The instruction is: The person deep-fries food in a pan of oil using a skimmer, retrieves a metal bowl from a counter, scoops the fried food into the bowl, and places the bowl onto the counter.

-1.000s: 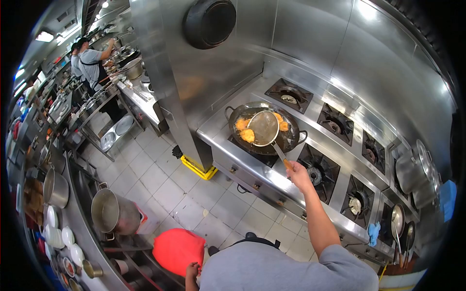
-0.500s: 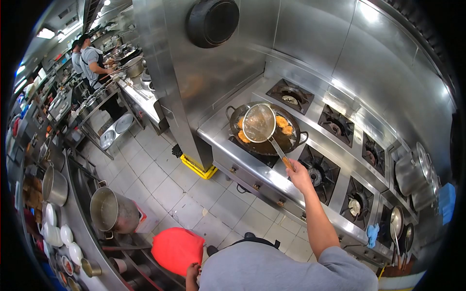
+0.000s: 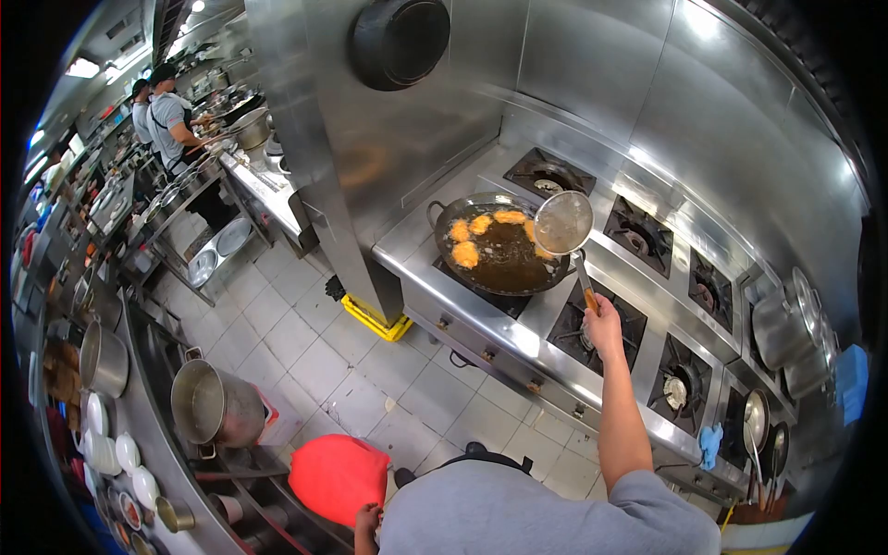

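My right hand (image 3: 603, 322) is closed round the wooden handle of a round mesh strainer (image 3: 564, 223). The strainer is held above the right side of a black two-handled wok (image 3: 504, 277) and overlaps its rim in view. Inside the wok, several golden-orange fried pieces (image 3: 465, 254) lie in bubbling dark oil, mostly along the left and far sides. One piece is partly hidden behind the strainer. Low by my body, my left hand (image 3: 368, 518) hangs beside a red rounded object (image 3: 339, 483). Its fingers look curled, and whatever they may hold is hidden.
Several gas burners (image 3: 638, 239) fill the steel stove. A black pan (image 3: 400, 43) hangs on the wall. Pots (image 3: 784, 319) and ladles stand at right. Behind me on the left are a large pot (image 3: 215, 402) and bowls. Two people (image 3: 171, 120) work at a far counter.
The strainer has moved from over the wok's middle to its right side, along with my right hand. More fried pieces and oil are now uncovered. My left hand looks unchanged.
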A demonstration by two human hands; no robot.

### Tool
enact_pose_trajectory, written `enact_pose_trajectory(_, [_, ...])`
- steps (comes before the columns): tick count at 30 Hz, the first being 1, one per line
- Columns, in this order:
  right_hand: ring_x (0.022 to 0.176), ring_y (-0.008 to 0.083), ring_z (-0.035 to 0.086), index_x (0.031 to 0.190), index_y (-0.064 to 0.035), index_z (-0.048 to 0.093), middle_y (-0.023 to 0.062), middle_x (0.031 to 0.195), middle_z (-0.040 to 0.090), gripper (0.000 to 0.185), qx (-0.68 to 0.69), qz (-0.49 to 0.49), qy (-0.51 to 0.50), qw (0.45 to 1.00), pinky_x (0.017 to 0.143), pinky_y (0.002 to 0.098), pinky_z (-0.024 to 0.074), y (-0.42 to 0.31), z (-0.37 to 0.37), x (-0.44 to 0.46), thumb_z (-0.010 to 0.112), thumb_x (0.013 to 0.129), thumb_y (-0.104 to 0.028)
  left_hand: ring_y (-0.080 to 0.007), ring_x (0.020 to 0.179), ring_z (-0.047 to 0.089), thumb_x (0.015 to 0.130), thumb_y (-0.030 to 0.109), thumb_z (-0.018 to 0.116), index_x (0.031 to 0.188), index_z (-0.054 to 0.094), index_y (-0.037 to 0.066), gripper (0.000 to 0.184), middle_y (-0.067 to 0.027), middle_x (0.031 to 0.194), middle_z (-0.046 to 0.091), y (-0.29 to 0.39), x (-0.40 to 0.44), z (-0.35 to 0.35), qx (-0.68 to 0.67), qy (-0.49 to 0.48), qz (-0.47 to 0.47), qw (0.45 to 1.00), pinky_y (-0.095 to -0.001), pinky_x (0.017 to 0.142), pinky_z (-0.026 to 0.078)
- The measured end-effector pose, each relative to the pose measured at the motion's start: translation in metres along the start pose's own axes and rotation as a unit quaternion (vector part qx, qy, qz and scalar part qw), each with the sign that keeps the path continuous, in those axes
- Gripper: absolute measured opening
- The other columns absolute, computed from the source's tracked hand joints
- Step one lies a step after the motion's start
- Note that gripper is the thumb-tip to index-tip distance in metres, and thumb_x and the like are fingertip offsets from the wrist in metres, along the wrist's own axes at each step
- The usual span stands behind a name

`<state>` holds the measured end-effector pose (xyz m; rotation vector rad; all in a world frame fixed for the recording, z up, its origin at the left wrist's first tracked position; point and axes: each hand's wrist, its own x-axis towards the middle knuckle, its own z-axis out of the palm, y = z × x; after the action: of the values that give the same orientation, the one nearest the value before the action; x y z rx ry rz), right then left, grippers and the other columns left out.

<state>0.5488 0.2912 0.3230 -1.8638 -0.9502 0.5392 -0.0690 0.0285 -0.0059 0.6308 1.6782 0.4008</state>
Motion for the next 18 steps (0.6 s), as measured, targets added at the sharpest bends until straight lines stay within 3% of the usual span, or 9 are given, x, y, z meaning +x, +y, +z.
enact_pose_trajectory(1, [0.066, 0.01, 0.053, 0.129, 0.0021, 0.044, 0.0061, 0.085, 0.06, 0.043, -0.029, -0.046, 0.027, 0.998, 0.061, 0.0245, 0.045, 0.006, -0.002, 0.004, 0.052, 0.087, -0.005, -0.0162, 0.057, 0.057, 0.081, 0.013, 0.059, 0.109, 0.058, 0.005, 0.029, -0.0069, 0.08, 0.063, 0.0, 0.002, 0.0, 0.008, -0.001, 0.004, 1.0, -0.0306, 0.045, 0.047])
enact_pose_trajectory(2, [0.082, 0.0189, 0.061, 0.127, 0.0028, 0.046, 0.0131, 0.097, 0.063, 0.043, -0.083, -0.036, 0.033, 0.995, 0.076, 0.03, 0.0474, 0.011, -0.01, 0.009, 0.054, 0.086, -0.007, -0.0162, 0.057, 0.057, 0.081, 0.013, 0.059, 0.109, 0.058, 0.005, 0.029, -0.0069, 0.08, 0.063, 0.0, 0.003, -0.001, 0.011, -0.003, 0.005, 1.0, -0.0306, 0.045, 0.047])
enact_pose_trajectory(3, [0.082, 0.0189, 0.061, 0.127, 0.0028, 0.046, 0.0131, 0.097, 0.063, 0.043, -0.083, -0.034, 0.036, 0.995, 0.076, 0.03, 0.0474, 0.003, -0.014, 0.007, 0.054, 0.086, -0.007, -0.0158, 0.056, 0.057, 0.081, 0.013, 0.059, 0.11, 0.058, 0.005, 0.029, -0.0069, 0.08, 0.063, 0.001, 0.004, 0.0, -0.006, -0.003, -0.004, 1.0, -0.03, 0.045, 0.047])
enact_pose_trajectory(5, [0.102, 0.0339, 0.06, 0.126, -0.0013, 0.049, 0.0219, 0.111, 0.061, 0.045, -0.195, -0.069, 0.075, 0.976, 0.086, 0.0399, 0.0465, -0.007, -0.021, 0.006, 0.059, 0.083, -0.012, -0.0154, 0.055, 0.057, 0.082, 0.013, 0.059, 0.11, 0.058, 0.005, 0.03, -0.0069, 0.08, 0.063, 0.005, 0.005, 0.0, -0.02, -0.006, -0.011, 1.0, -0.0295, 0.045, 0.047])
enact_pose_trajectory(8, [0.109, 0.0365, 0.055, 0.125, -0.0042, 0.05, 0.0212, 0.115, 0.059, 0.045, -0.222, -0.05, 0.067, 0.971, 0.091, 0.0425, 0.0435, -0.015, -0.023, 0.011, 0.059, 0.082, -0.013, -0.0154, 0.053, 0.057, 0.083, 0.012, 0.057, 0.114, 0.057, 0.004, 0.032, -0.0078, 0.081, 0.064, 0.013, 0.005, 0.0, -0.034, 0.003, 0.005, 0.999, -0.0289, 0.043, 0.047])
enact_pose_trajectory(18, [0.107, 0.0369, 0.056, 0.121, -0.0034, 0.053, 0.0209, 0.113, 0.06, 0.042, -0.198, -0.06, 0.034, 0.978, 0.09, 0.0419, 0.0438, -0.003, -0.003, 0.03, 0.061, 0.08, -0.013, -0.0176, 0.051, 0.058, 0.084, 0.011, 0.056, 0.116, 0.054, 0.003, 0.034, -0.0106, 0.084, 0.065, 0.021, -0.007, -0.003, -0.028, 0.023, -0.001, 0.999, -0.0309, 0.041, 0.048])
